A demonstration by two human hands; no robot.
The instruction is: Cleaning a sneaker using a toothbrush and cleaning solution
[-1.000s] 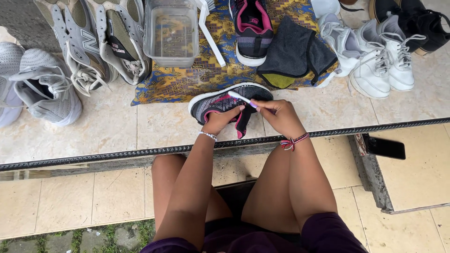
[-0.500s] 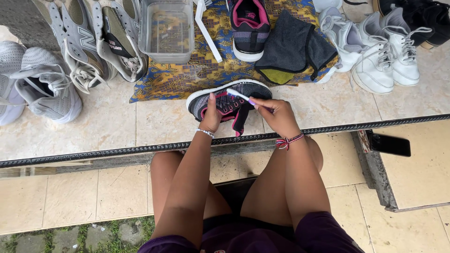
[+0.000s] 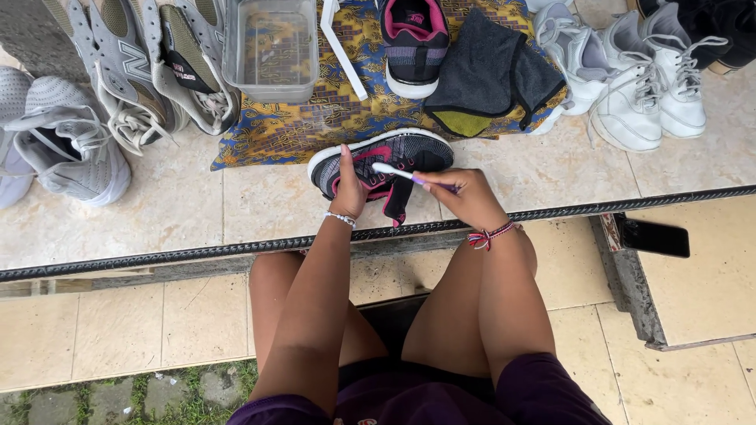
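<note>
The dark sneaker (image 3: pixel 386 161) is gripped by the left hand (image 3: pixel 348 189) while a toothbrush (image 3: pixel 398 172) is pinched in the right hand (image 3: pixel 465 193); scrubbing is judged under way, with the neighbouring white sneakers (image 3: pixel 642 94) apparently untouched.

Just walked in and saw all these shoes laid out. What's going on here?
A seated person steadies a black and pink sneaker on the tiled ledge with the left hand. The right hand holds a toothbrush with its head over the shoe. Its partner shoe, a clear tub and a dark cloth lie on a patterned cloth beyond.
</note>
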